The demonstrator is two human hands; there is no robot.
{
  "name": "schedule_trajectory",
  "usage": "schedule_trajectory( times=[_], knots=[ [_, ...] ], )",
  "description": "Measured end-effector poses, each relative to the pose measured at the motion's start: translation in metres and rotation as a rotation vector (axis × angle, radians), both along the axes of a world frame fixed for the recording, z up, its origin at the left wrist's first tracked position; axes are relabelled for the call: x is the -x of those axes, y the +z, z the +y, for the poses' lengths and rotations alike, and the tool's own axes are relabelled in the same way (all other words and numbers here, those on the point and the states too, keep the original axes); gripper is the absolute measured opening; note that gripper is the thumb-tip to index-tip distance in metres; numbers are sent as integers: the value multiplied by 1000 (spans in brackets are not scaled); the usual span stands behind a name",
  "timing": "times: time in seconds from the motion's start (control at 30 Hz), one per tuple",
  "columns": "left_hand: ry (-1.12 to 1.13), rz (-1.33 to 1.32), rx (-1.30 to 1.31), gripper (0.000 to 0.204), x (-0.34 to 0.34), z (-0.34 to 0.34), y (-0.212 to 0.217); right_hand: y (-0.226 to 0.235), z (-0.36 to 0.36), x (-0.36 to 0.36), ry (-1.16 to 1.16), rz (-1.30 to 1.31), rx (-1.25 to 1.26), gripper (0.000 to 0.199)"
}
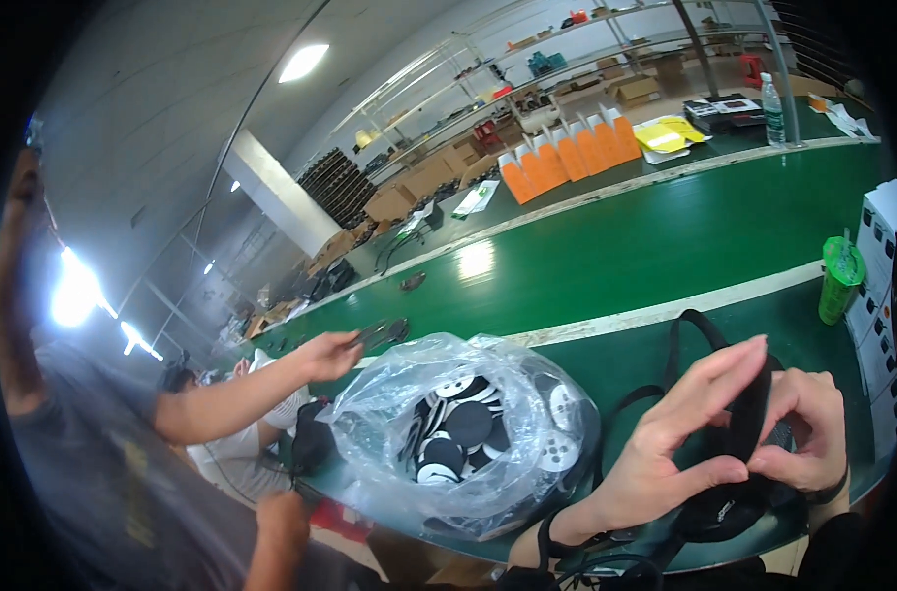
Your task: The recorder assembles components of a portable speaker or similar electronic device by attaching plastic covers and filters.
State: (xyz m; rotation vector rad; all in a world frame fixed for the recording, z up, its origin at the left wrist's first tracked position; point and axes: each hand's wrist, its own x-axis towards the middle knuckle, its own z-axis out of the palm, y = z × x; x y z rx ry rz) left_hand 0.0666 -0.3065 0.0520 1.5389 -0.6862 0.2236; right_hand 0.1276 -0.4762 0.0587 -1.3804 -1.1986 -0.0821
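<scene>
My left hand (655, 448) and my right hand (806, 428) meet at the right, over the near side of the green bench. Between them is a black rounded piece (749, 414), seen edge-on, which looks like a headphone ear pad. The left thumb and fingers pinch it from one side, and the right thumb and curled fingers grip it from the other. Below the hands lies a black rounded cup-like part (721, 514), partly hidden by them. A black band (703, 328) loops up behind my left hand. What joins these black parts is hidden.
Left of my hands stands an open clear plastic bag (557, 394) of black and white discs (468, 426). A co-worker's hand (332, 357) holds dark parts over the green conveyor belt (606, 251). A green cup (842, 281) and white boxes (880, 315) stand at the right.
</scene>
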Motion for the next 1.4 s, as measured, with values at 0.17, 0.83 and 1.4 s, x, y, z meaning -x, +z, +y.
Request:
schedule_trajectory(
  times=[0.17, 0.83, 1.4],
  knots=[
    [56, -110, -212, 57, 2, -4, 0, -10, -4, -5, 2, -108, -19, 22],
    [269, 27, 122, 52, -4, -35, -18, -2, -12, -13, 31, -31, 112, 13],
    [571, 145, -31, 67, 13, -45, -44, -8, -10, -17, 54, 141, 92, 10]
  ],
)
